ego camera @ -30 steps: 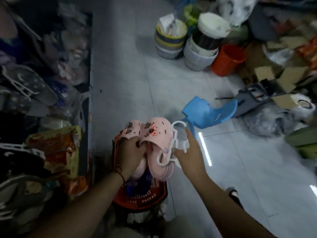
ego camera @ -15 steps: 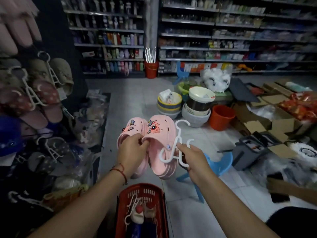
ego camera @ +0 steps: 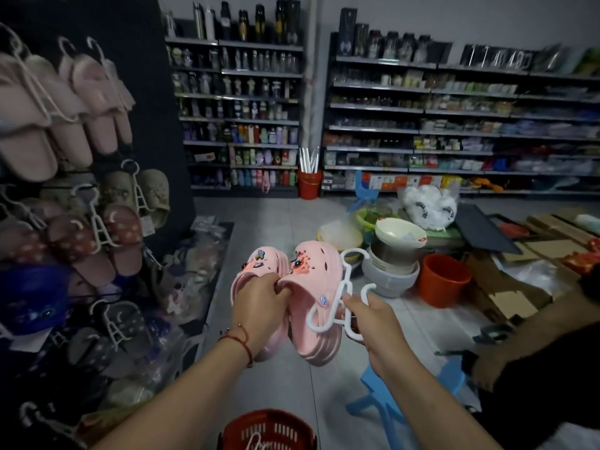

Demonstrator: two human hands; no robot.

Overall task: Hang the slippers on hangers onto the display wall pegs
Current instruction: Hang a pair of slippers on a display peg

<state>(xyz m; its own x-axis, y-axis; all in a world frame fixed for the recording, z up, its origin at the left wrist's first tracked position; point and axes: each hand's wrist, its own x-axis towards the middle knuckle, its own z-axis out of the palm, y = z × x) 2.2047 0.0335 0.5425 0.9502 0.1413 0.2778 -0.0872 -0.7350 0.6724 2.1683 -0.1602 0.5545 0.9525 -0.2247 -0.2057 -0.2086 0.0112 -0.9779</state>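
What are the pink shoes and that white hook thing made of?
The pink shoes look like soft matte foam rubber: thick moulded walls, round holes, ridged soles. The white hanger looks like smooth hard plastic: thin, glossy curved bars. Neither is certain from sight alone.

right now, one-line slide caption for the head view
Left hand grips pink slippers, right hand holds white hanger, beside the slipper wall.
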